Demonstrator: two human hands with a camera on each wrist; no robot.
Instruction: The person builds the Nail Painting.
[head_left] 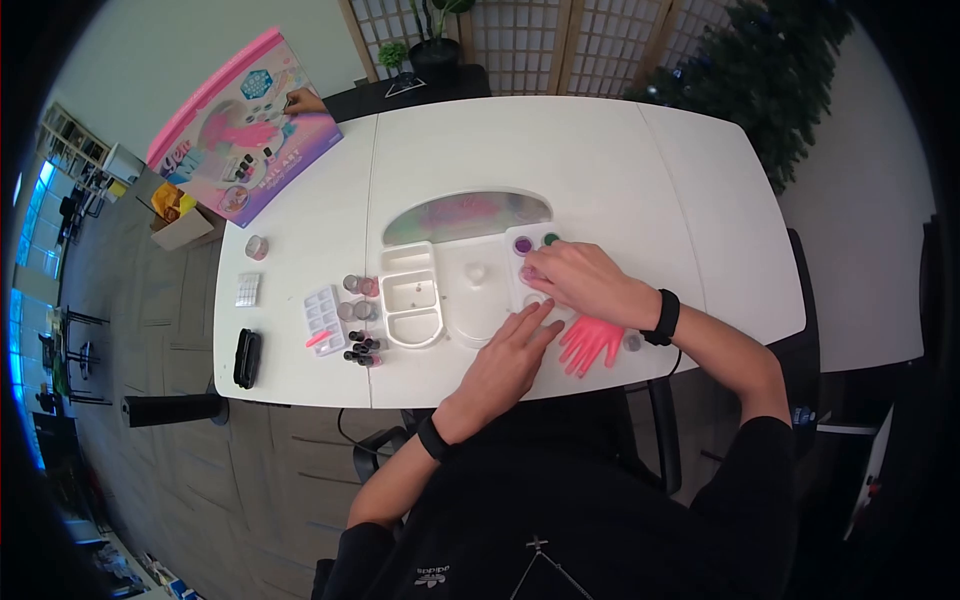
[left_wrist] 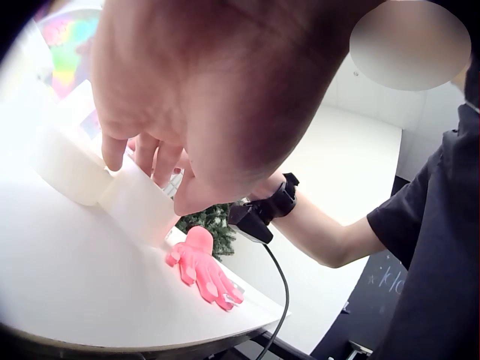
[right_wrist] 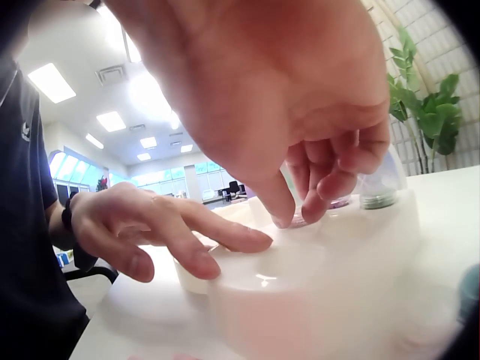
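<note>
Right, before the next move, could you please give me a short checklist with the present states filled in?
1. Left hand on the white base: ok, touching it.
2. Right hand on a small jar: ok, pinching it.
3. Small jar easy to see from above: not ok, the right hand largely covers it.
4. Small jar fully seated: cannot tell, its lower end is hidden.
5. Purple jar and green jar in the base: ok.
6. Pink model hand off the base: ok, lying beside it.
</note>
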